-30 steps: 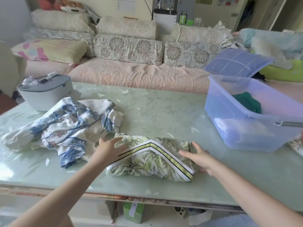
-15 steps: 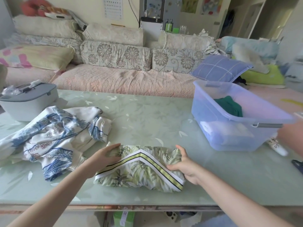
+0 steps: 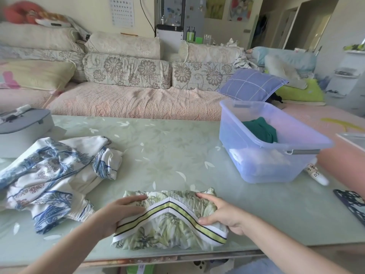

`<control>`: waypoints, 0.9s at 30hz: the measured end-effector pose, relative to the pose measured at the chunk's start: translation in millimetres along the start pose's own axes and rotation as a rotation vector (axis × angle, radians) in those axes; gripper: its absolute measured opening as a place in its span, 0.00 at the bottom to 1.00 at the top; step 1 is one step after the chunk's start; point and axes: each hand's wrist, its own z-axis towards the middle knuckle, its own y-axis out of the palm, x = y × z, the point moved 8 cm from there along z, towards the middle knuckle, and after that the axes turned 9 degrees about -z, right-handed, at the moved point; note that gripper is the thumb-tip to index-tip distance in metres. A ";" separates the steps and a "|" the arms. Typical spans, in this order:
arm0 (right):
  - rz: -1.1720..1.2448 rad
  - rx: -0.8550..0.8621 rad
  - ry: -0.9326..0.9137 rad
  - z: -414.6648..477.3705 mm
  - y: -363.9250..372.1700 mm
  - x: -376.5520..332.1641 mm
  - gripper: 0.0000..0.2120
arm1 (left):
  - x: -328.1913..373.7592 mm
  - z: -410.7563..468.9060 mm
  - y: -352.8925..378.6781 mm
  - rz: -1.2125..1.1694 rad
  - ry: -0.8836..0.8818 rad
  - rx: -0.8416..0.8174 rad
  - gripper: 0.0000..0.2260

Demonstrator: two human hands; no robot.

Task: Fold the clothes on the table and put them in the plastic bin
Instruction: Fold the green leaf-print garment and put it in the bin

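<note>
A folded green leaf-print garment (image 3: 167,230) with a white, yellow and black stripe lies near the table's front edge. My left hand (image 3: 120,211) grips its left end, fingers over the top and thumb under the stripe. My right hand (image 3: 221,212) grips its right end the same way. A crumpled white and blue floral garment (image 3: 53,175) lies unfolded at the left. The clear plastic bin (image 3: 276,167) stands at the right and holds a dark green cloth (image 3: 260,129) and pale folded clothes.
A grey lidded case (image 3: 21,129) sits at the table's (image 3: 162,147) far left. Right of the bin lie a white tube (image 3: 316,173) and a dark patterned cloth (image 3: 351,200). Another person's arm (image 3: 343,163) shows at the right edge. A sofa runs behind the table.
Both hands moved from flat against the green garment's ends to gripping them. The view swung right, so the bin now appears nearer the middle.
</note>
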 end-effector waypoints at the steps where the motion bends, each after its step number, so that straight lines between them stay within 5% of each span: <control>1: -0.022 0.021 0.007 0.8 -2.9 2.1 0.38 | 1.6 -0.9 4.1 -0.012 -0.015 -0.023 0.19; 9: -0.261 0.069 -0.020 -15.9 -66.5 -44.6 0.38 | 51.6 -12.4 52.1 0.142 0.162 0.054 0.25; 15: -0.439 0.223 -0.157 -60.3 -197.2 -135.1 0.38 | 167.9 -27.7 140.4 0.174 0.498 0.087 0.25; 20: -0.434 0.357 -0.075 -75.8 -313.9 -158.9 0.37 | 249.9 4.8 240.4 0.260 0.682 0.061 0.26; 27: -0.548 0.353 0.178 -38.9 -407.6 -83.6 0.39 | 263.0 95.6 355.1 0.773 0.560 0.081 0.26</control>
